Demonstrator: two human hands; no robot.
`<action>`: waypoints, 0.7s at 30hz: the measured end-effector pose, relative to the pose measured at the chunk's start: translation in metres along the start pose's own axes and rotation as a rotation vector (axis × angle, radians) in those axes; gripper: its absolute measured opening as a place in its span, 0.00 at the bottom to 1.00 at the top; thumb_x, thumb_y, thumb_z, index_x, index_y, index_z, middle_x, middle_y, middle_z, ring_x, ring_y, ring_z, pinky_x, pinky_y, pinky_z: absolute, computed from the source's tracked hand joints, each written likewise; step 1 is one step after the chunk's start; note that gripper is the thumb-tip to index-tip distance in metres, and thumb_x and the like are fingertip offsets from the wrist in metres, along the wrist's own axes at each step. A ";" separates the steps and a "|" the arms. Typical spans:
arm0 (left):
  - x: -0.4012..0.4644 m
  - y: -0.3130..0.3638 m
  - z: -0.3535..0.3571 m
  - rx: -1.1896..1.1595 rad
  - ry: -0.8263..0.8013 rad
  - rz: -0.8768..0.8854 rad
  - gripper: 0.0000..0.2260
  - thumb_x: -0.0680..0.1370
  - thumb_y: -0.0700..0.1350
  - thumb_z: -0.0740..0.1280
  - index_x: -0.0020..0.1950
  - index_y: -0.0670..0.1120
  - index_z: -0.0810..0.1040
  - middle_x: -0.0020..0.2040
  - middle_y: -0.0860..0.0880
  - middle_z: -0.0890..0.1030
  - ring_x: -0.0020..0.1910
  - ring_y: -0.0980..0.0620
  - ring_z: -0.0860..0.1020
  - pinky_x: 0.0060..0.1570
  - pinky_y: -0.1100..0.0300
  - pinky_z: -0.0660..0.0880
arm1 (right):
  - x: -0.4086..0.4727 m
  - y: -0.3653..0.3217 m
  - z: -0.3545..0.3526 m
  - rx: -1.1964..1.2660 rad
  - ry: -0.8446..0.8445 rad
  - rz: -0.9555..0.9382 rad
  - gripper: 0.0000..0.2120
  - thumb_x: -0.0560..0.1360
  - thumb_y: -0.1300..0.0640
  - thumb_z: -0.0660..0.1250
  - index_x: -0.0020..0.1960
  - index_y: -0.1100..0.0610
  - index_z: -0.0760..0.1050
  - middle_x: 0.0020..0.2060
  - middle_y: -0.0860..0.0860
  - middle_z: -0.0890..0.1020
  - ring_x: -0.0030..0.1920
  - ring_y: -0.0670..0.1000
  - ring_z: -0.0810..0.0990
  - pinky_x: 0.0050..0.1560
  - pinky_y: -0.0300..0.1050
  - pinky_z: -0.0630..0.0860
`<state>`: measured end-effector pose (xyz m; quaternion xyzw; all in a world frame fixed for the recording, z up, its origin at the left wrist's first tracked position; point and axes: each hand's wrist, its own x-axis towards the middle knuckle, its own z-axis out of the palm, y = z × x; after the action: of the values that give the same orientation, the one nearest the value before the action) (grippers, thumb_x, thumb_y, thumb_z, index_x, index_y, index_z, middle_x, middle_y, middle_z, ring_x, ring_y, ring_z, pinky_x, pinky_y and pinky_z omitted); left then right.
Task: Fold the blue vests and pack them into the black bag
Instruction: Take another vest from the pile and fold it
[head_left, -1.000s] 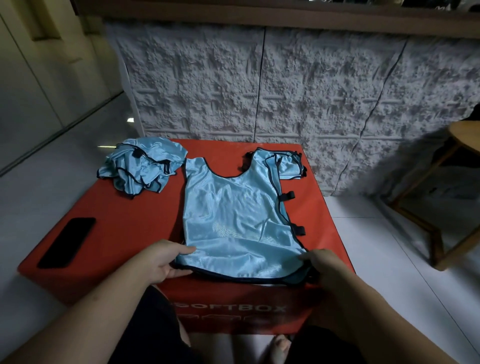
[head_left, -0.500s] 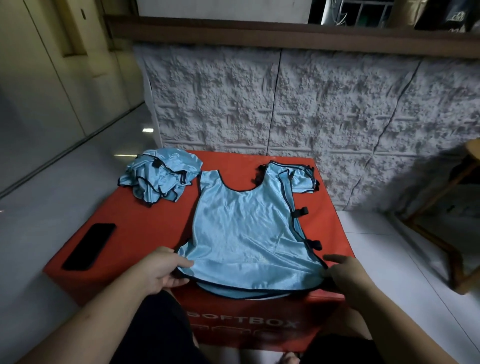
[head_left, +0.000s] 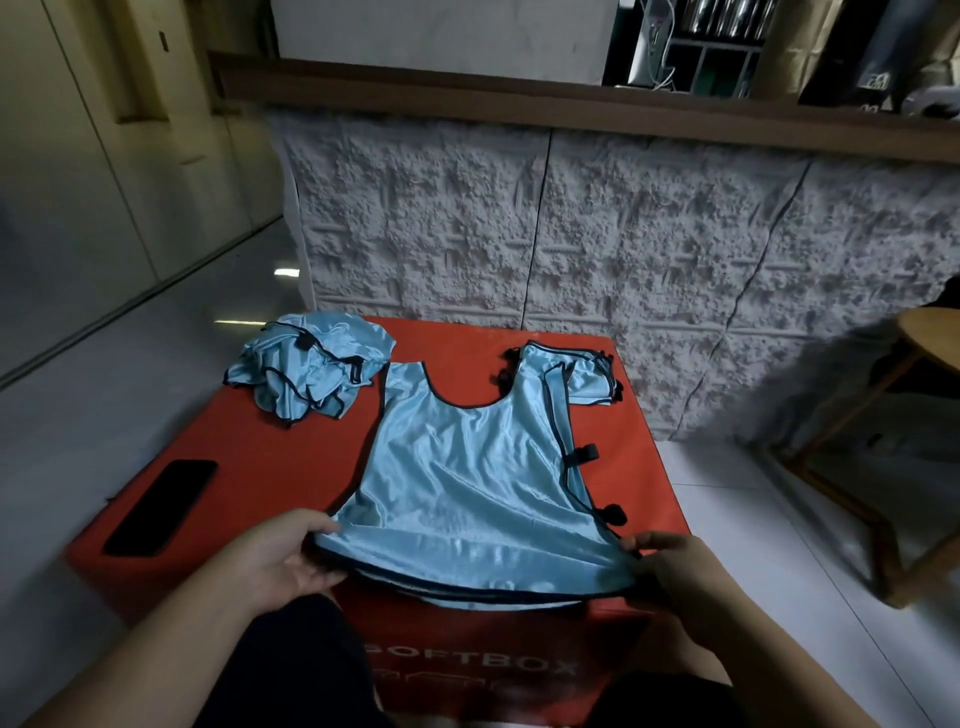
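Head camera looks down and here's the grip: the left hand (head_left: 291, 558) pinches the near left corner of the blue vest (head_left: 467, 483), thumb on top of the hem and fingers curled beneath, while the right hand (head_left: 670, 566) pinches the near right corner, fingers bent over the black-trimmed edge. Between them the hem is lifted a little off the near edge of the red box (head_left: 270, 467), with more black-edged layers showing just under it. The rest of the vest lies flat on the box top, neckline toward the wall, two black strap tabs (head_left: 584, 456) sticking out of its right side. At the far left corner sits a crumpled heap of vests (head_left: 311, 374), just beside the flat one's shoulder. A dark phone (head_left: 161, 506) lies near the left edge, well apart from the hands. A wooden stool (head_left: 930, 338) stands off to the right on the tiled floor.
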<state>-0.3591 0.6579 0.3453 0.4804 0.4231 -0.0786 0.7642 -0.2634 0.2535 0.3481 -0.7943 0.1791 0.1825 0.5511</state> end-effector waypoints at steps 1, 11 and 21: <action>-0.001 0.001 -0.002 -0.010 0.011 0.017 0.08 0.77 0.30 0.63 0.54 0.35 0.76 0.52 0.37 0.81 0.47 0.41 0.80 0.39 0.47 0.79 | -0.002 -0.001 0.000 -0.006 -0.003 0.002 0.11 0.75 0.76 0.63 0.47 0.67 0.82 0.40 0.64 0.82 0.34 0.62 0.82 0.33 0.52 0.84; -0.019 0.011 -0.018 0.265 0.146 0.302 0.21 0.74 0.24 0.66 0.60 0.44 0.78 0.46 0.37 0.80 0.30 0.47 0.74 0.24 0.61 0.75 | -0.016 -0.008 0.022 -0.265 -0.025 -0.024 0.12 0.80 0.62 0.67 0.58 0.68 0.81 0.42 0.61 0.84 0.40 0.58 0.84 0.35 0.43 0.79; -0.040 0.010 -0.033 0.405 -0.014 0.207 0.15 0.76 0.27 0.69 0.56 0.43 0.84 0.43 0.37 0.82 0.31 0.51 0.71 0.25 0.63 0.73 | -0.031 -0.014 0.020 -0.151 -0.039 -0.030 0.20 0.72 0.77 0.59 0.35 0.62 0.86 0.30 0.63 0.80 0.26 0.55 0.75 0.32 0.45 0.72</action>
<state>-0.3979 0.6782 0.3753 0.6644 0.3418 -0.0864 0.6590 -0.2853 0.2789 0.3676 -0.8326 0.1420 0.2025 0.4957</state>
